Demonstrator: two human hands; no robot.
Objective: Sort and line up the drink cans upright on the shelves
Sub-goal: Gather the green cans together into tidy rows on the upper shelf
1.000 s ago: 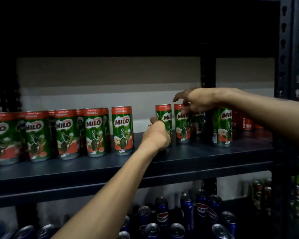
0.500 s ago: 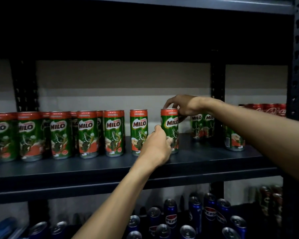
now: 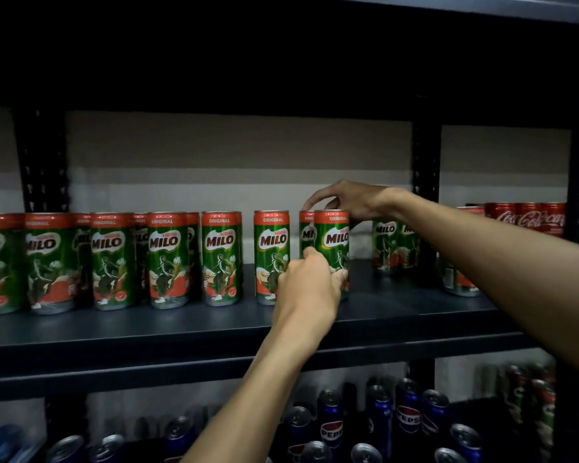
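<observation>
Slid leftward, my left hand (image 3: pixel 310 289) and right hand (image 3: pixel 348 202) clamp two Milo cans (image 3: pixel 333 242); next, close the gap left of my fingers.

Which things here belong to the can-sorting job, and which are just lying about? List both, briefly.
In the job:
left hand gripping the front Milo can low down; right hand pinching the rear Milo can at its top; lined-up Milo row; loose Milo cans further right; shelf.

Lying about for now:
Coca-Cola cans at far right; Pepsi cans below.
</observation>
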